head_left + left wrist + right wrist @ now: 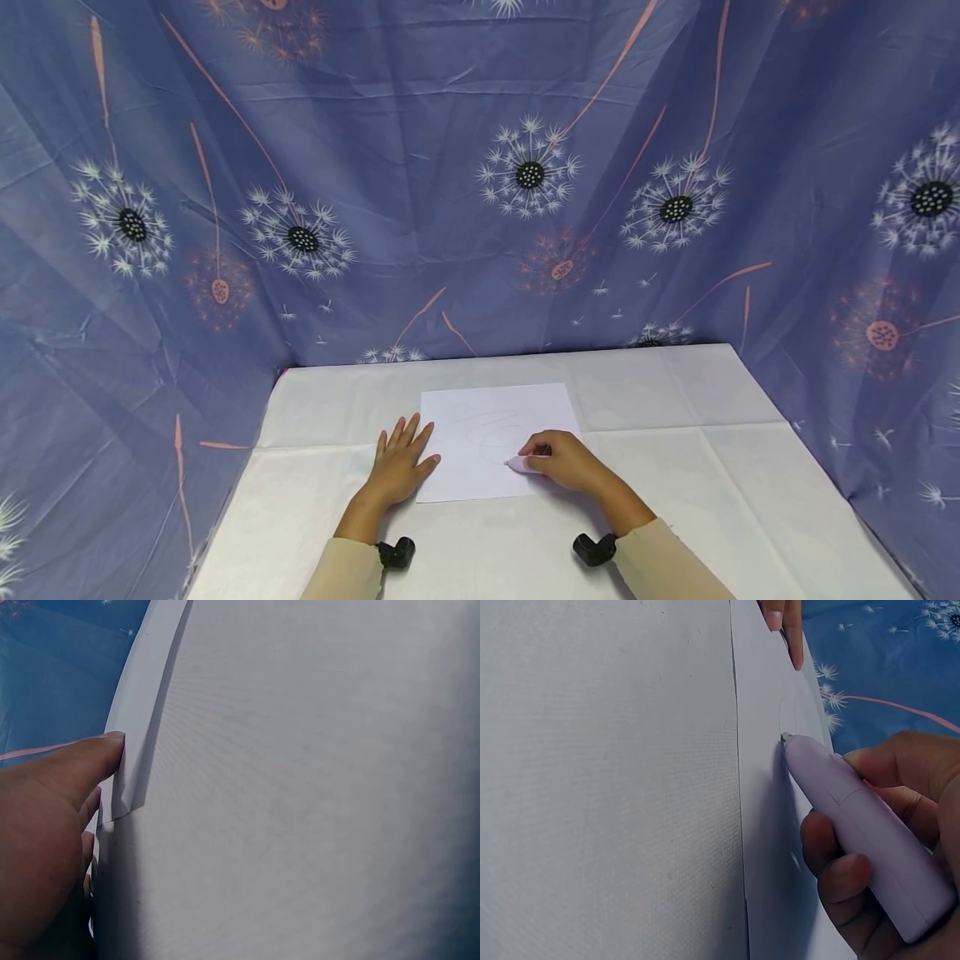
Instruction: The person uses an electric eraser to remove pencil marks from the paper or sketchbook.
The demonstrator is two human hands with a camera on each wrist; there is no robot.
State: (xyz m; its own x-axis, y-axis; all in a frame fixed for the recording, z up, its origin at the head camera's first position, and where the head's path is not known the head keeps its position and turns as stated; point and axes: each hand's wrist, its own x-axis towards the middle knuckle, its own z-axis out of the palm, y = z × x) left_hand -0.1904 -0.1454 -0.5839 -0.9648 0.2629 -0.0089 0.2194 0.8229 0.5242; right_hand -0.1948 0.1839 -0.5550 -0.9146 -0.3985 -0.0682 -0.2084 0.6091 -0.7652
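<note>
A white sheet of paper (457,475) with faint curved lines on it lies on the cloth-covered table. My left hand (400,468) rests with spread, straight fingers at the sheet's left edge; in the left wrist view the thumb (97,757) touches the paper near a corner. My right hand (564,460) grips a thick lavender pen (866,832) with a small metallic tip, thumb on one side and fingers curled round the other. The pen's tip is at the paper, in the lower middle of the sheet. Part of the pen's body is hidden by the fingers in the head view.
A white cloth (675,483) with fold creases covers the table. Behind and at both sides hangs a blue curtain (420,192) with a dandelion print. Each wrist wears a black camera mount (397,552).
</note>
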